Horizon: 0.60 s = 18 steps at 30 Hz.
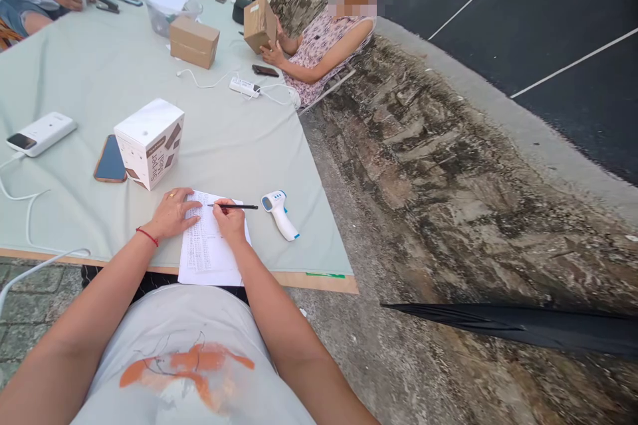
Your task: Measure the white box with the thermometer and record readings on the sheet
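In the head view my right hand point(230, 220) grips a black pen point(244, 206), its tip pointing left over the paper. Sheets of printed paper point(214, 259) lie at the table's front edge. My left hand point(172, 214) rests at the left side of those sheets, fingers spread and holding nothing. Just beyond it stands a white box point(149, 139) with "Super Meal" printed on its side. A phone point(110, 161) lies beside that box, partly hidden by it. To the right of my right hand lies a white and blue infrared thermometer point(280, 214).
A white power bank point(42, 134) with a cable lies at the left. Farther back are a cardboard box point(193, 43), a plastic tub point(162, 21) and a power strip point(244, 86). A person at the right holds another cardboard box point(260, 25). Two more people sit at the far side.
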Each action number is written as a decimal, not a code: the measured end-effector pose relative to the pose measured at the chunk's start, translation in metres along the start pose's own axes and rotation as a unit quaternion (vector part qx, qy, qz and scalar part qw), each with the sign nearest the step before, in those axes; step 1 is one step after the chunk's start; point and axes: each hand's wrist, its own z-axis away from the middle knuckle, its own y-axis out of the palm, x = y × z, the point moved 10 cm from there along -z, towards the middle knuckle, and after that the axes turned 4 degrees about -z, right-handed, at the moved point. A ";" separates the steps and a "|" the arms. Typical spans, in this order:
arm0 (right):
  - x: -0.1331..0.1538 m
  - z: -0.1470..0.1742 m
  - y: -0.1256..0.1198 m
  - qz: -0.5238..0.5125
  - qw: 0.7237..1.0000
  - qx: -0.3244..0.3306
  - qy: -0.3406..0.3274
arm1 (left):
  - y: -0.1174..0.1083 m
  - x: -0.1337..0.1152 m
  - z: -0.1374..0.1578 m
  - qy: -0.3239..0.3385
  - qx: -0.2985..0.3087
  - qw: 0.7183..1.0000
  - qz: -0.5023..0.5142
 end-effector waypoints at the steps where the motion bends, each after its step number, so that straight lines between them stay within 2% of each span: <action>1: 0.000 0.000 0.000 0.002 1.000 0.001 -0.001 | 0.000 0.000 0.000 -0.001 0.001 1.000 0.000; 18: 0.003 0.001 0.001 0.022 1.000 0.015 0.004 | 0.000 0.001 0.000 0.001 -0.002 1.000 0.000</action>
